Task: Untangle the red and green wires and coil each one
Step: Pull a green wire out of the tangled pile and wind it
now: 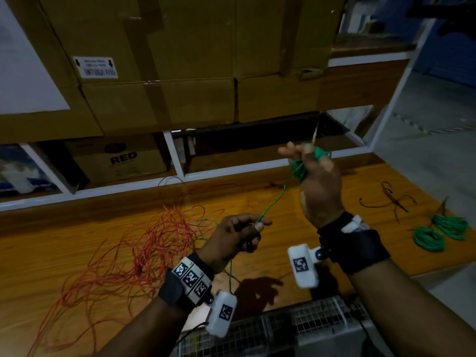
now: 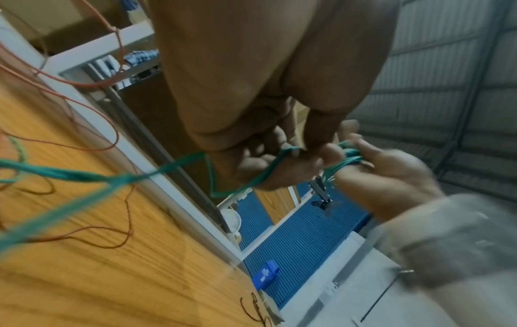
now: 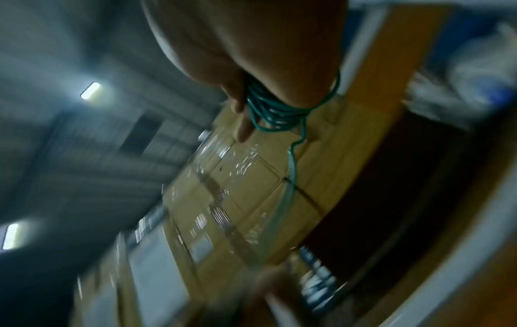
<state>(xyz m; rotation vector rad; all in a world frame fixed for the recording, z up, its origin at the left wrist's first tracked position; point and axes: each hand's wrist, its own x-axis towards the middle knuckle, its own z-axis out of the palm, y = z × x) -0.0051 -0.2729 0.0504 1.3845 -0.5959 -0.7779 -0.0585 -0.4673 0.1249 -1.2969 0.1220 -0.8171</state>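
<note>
Right hand (image 1: 318, 181) raised above the worktop (image 1: 283, 253), fingers curled through a small bundle of green wire (image 1: 298, 170). One strand runs down-left to the left hand (image 1: 237, 234), pinched at thumb and forefinger. Red wire (image 1: 134, 253) lies tangled at left. Two green coils (image 1: 438, 233) far right.

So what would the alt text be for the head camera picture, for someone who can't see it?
A person winds green wire around the fingers of the raised right hand while the left hand pinches the strand lower down. A loose tangle of red wire lies on the wooden table at left; two finished green coils sit at right.
</note>
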